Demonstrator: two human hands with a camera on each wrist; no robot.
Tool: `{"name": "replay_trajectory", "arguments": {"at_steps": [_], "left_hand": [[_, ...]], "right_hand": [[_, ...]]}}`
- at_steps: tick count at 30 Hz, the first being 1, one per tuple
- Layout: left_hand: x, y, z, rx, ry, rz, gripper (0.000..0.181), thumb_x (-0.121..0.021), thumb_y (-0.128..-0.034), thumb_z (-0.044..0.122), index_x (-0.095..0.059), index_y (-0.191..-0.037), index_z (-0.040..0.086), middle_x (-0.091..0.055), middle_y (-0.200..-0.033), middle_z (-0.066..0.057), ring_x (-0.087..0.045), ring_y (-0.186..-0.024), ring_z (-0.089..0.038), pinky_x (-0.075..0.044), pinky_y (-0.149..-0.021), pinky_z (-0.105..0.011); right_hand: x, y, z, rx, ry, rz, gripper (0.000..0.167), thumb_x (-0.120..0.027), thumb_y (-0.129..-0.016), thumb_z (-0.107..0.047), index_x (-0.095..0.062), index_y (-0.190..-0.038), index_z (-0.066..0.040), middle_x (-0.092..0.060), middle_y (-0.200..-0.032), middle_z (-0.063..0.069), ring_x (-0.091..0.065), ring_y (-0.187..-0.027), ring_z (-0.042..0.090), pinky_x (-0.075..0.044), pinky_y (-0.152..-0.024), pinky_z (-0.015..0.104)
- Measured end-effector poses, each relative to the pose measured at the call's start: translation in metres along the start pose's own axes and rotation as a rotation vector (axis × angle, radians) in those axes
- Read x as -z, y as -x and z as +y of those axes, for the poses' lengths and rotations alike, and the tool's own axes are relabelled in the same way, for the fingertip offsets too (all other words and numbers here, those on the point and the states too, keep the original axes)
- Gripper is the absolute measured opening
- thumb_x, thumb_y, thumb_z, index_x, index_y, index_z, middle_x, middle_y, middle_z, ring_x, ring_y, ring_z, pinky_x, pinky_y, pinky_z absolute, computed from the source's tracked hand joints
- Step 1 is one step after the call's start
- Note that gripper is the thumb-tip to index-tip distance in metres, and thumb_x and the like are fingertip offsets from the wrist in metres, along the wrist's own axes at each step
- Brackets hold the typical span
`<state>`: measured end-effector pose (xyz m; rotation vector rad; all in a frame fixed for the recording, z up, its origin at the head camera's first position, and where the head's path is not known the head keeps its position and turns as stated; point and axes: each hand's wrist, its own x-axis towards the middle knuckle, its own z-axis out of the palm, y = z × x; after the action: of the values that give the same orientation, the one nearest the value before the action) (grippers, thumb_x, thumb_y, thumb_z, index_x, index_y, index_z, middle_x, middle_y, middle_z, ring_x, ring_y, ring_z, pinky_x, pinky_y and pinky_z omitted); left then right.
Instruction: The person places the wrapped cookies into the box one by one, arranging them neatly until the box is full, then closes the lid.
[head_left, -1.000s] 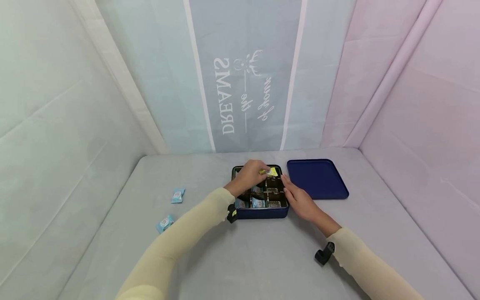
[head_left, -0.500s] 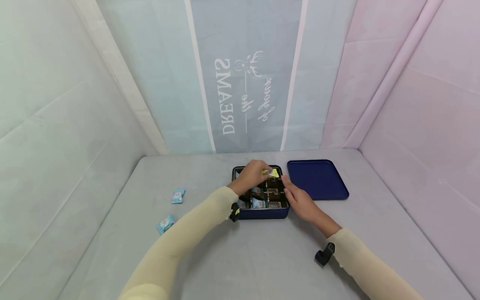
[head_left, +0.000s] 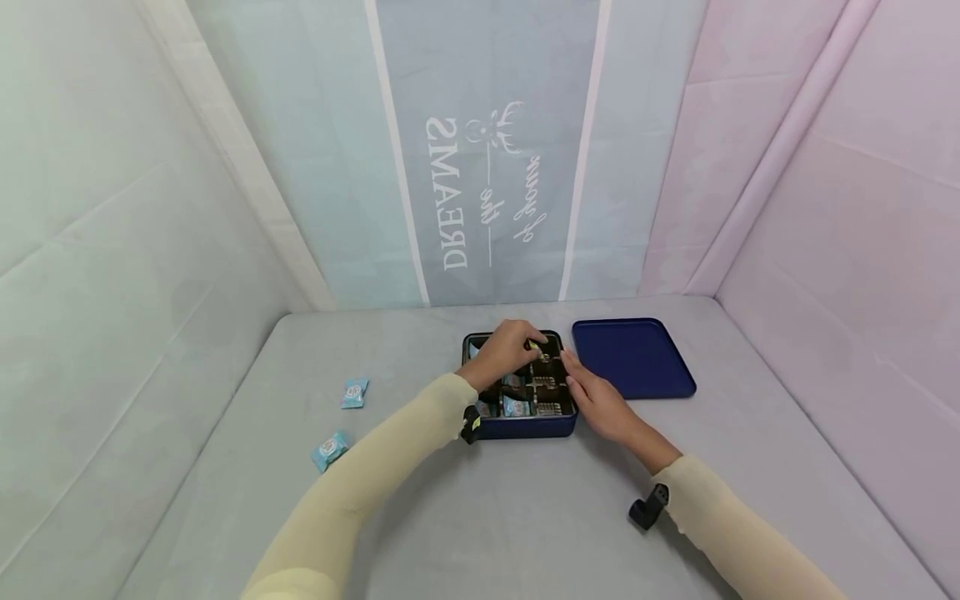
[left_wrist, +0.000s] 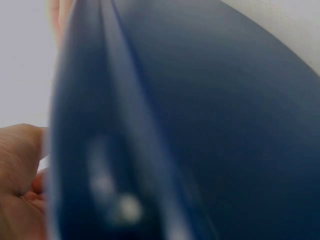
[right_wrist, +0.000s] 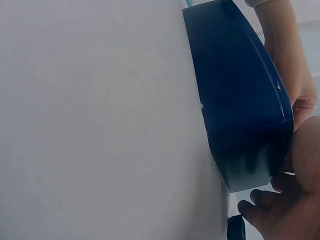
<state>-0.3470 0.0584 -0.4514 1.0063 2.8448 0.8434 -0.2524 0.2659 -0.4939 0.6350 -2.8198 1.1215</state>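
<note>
Your left hand (head_left: 507, 345) has shifted slightly right over the dark-blue, rectangular, divided box (head_left: 525, 428). The small yellow wrapped packet (head_left: 534, 345), earlier showing a broad bright face, now shows only a sliver at your fingertips; the far-right compartment's dark interior is exposed.

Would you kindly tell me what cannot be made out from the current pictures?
Head view: most of the yellow item, hidden by the left hand.
Head view: part of the inside of the box, covered by the left hand and wrist.
Head view: print on the loose packets, too small to read.
Left wrist view: the box's contents, hidden by its blurred wall.
Right wrist view: part of the right hand, cut off by the frame edge.
</note>
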Motion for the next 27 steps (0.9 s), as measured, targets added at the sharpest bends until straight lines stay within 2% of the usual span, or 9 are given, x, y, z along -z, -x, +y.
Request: {"name": "replay_trajectory", "arguments": {"at_steps": [1, 5, 14, 18, 22, 25, 27], "left_hand": [[0.0, 0.001, 0.0, 0.005, -0.001, -0.001, 0.026, -0.072, -0.0956, 0.01, -0.075, -0.122, 0.01, -0.07, -0.126, -0.003, -0.067, -0.091, -0.013, -0.054, -0.08, -0.026], [0.003, 0.004, -0.001, 0.018, -0.017, 0.004, 0.026, -0.072, -0.0961, 0.012, -0.075, -0.122, 0.011, -0.07, -0.126, -0.002, -0.066, -0.105, -0.014, -0.054, -0.088, -0.029], [0.009, 0.012, -0.006, 0.011, -0.001, 0.029, 0.024, -0.071, -0.0969, 0.014, -0.076, -0.12, 0.01, -0.071, -0.123, -0.003, -0.067, -0.108, -0.015, -0.055, -0.091, -0.03], [0.009, 0.013, -0.008, 0.01, -0.009, 0.021, 0.023, -0.071, -0.0972, 0.014, -0.076, -0.119, 0.009, -0.072, -0.122, -0.003, -0.067, -0.095, -0.011, -0.053, -0.083, -0.027], [0.009, 0.012, -0.009, 0.011, -0.004, -0.017, 0.024, -0.069, -0.0984, 0.014, -0.075, -0.122, 0.009, -0.071, -0.124, -0.004, -0.06, -0.066, -0.013, -0.05, -0.073, -0.026], [0.01, 0.011, -0.009, -0.002, -0.002, -0.045, 0.026, -0.068, -0.0992, 0.014, -0.074, -0.124, 0.009, -0.071, -0.126, -0.005, -0.057, -0.062, -0.013, -0.049, -0.073, -0.026], [0.01, 0.011, -0.01, -0.008, -0.004, -0.052, 0.027, -0.067, -0.0995, 0.014, -0.073, -0.125, 0.009, -0.07, -0.126, -0.005, -0.058, -0.065, -0.011, -0.049, -0.075, -0.026]], "right_hand": [[0.0, 0.0, 0.0, 0.002, -0.003, 0.003, 0.052, -0.041, -0.111, -0.012, -0.026, -0.158, 0.002, -0.021, -0.164, 0.022, -0.027, -0.149, 0.038, -0.031, -0.114, 0.059], [-0.001, 0.0, 0.001, 0.013, 0.001, 0.011, 0.052, -0.041, -0.111, -0.011, -0.026, -0.158, 0.003, -0.022, -0.164, 0.024, -0.027, -0.149, 0.039, -0.03, -0.114, 0.06], [0.001, -0.001, 0.0, 0.008, 0.007, 0.01, 0.051, -0.04, -0.111, -0.011, -0.025, -0.158, 0.003, -0.021, -0.164, 0.024, -0.026, -0.149, 0.039, -0.03, -0.115, 0.06], [0.001, -0.001, -0.001, 0.007, 0.005, 0.011, 0.051, -0.04, -0.111, -0.011, -0.026, -0.158, 0.003, -0.021, -0.164, 0.023, -0.026, -0.149, 0.038, -0.03, -0.115, 0.059], [0.0, -0.001, 0.0, 0.003, 0.006, 0.005, 0.051, -0.04, -0.111, -0.011, -0.025, -0.158, 0.003, -0.021, -0.164, 0.023, -0.025, -0.15, 0.038, -0.029, -0.115, 0.058], [0.0, -0.001, -0.001, 0.0, 0.005, 0.001, 0.052, -0.04, -0.111, -0.012, -0.025, -0.158, 0.002, -0.021, -0.164, 0.023, -0.025, -0.15, 0.037, -0.029, -0.116, 0.058], [0.0, -0.001, -0.001, 0.0, 0.005, -0.002, 0.052, -0.04, -0.111, -0.012, -0.024, -0.158, 0.002, -0.02, -0.165, 0.021, -0.025, -0.15, 0.037, -0.029, -0.116, 0.058]]}}
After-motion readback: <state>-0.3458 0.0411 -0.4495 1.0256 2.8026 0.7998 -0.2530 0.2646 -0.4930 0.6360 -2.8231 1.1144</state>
